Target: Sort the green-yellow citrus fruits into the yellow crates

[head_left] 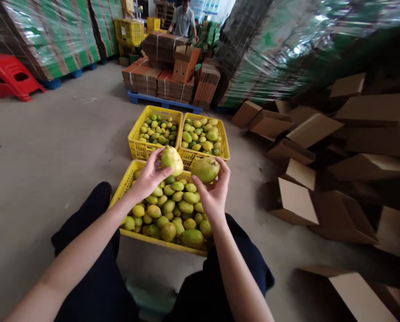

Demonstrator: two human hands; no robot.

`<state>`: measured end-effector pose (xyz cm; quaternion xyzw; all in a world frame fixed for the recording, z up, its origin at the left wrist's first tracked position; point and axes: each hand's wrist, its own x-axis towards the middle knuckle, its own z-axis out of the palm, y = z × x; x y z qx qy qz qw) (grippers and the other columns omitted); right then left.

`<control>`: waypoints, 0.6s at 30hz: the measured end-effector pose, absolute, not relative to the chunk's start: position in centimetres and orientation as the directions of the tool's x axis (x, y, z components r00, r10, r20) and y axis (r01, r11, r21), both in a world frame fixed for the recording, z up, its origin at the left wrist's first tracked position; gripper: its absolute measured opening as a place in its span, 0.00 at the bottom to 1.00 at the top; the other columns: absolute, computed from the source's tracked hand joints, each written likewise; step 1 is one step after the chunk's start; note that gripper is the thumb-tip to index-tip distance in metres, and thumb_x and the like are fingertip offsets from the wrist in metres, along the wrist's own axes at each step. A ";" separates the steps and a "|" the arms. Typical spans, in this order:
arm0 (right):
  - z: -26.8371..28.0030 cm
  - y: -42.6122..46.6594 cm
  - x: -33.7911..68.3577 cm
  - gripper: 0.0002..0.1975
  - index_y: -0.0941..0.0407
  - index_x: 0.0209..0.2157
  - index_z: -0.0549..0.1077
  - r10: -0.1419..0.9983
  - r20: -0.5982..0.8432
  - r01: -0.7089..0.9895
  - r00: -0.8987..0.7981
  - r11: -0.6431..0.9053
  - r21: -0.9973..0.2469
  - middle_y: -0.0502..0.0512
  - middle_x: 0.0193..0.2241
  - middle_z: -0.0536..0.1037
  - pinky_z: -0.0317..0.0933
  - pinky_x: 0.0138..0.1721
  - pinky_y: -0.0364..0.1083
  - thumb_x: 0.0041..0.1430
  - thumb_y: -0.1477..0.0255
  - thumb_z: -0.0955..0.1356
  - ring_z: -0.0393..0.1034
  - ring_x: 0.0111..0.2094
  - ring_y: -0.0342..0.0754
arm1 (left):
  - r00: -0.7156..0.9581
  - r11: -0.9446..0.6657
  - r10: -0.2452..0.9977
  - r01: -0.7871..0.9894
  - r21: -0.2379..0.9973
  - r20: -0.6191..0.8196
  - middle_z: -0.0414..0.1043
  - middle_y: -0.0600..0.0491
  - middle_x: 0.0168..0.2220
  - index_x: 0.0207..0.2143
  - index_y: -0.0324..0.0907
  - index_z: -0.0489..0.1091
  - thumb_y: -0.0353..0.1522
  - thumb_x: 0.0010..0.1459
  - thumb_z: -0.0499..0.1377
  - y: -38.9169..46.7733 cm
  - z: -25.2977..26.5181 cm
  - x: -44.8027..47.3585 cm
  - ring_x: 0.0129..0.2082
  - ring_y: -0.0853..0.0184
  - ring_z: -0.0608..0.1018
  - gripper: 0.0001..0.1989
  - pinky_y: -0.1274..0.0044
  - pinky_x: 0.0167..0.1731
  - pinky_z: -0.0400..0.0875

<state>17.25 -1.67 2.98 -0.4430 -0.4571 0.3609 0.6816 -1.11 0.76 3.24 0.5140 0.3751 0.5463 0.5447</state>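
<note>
My left hand [152, 172] is closed round a pale yellow-green lemon [172, 161] with small dark spots. Level with it, my right hand [216, 190] grips a larger, greener lemon [205, 170] between thumb and fingers. Both fruits are held up over the far side of the near yellow crate [159, 243], apart from each other. That crate is full of green and yellow lemons [168, 231]. Just beyond stand two more yellow crates, the left one [136, 145] with smaller fruit and the right one [227, 154] with larger fruit.
Open cardboard boxes [297, 201] lie heaped on the right. Bundled flat cartons [176, 87] sit on a blue pallet [166, 103] ahead, with a person [184, 20] behind. Wrapped stacks [65, 36] flank the area. A red stool [12, 76] is at far left.
</note>
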 end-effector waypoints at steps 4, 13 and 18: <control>3.0 -2.2 17.9 0.34 0.44 0.57 0.70 0.761 0.622 0.284 0.185 0.565 -0.775 0.56 0.59 0.69 0.55 0.67 0.61 0.48 0.76 0.77 0.61 0.65 0.59 | 0.205 -0.366 0.908 -0.037 0.930 0.366 0.68 0.46 0.61 0.60 0.50 0.68 0.41 0.57 0.69 0.3 3.2 -2.0 0.59 0.56 0.73 0.29 0.67 0.61 0.68; 2.5 -1.4 18.6 0.34 0.45 0.55 0.70 0.828 0.540 0.219 0.151 0.505 -0.835 0.55 0.52 0.72 0.71 0.52 0.57 0.45 0.70 0.79 0.70 0.55 0.56 | 0.240 -0.374 0.879 -0.189 0.908 0.412 0.71 0.49 0.55 0.53 0.49 0.78 0.33 0.48 0.75 1.5 2.6 -2.5 0.55 0.60 0.76 0.28 0.70 0.57 0.73; 2.6 -0.7 19.2 0.33 0.49 0.44 0.73 0.984 0.150 -0.229 0.100 0.170 -0.958 0.49 0.43 0.79 0.73 0.43 0.48 0.33 0.69 0.83 0.76 0.43 0.50 | 0.160 -0.022 0.982 -0.435 0.900 0.101 0.79 0.45 0.51 0.47 0.42 0.79 0.32 0.46 0.75 2.2 2.2 -2.3 0.53 0.55 0.79 0.23 0.65 0.57 0.73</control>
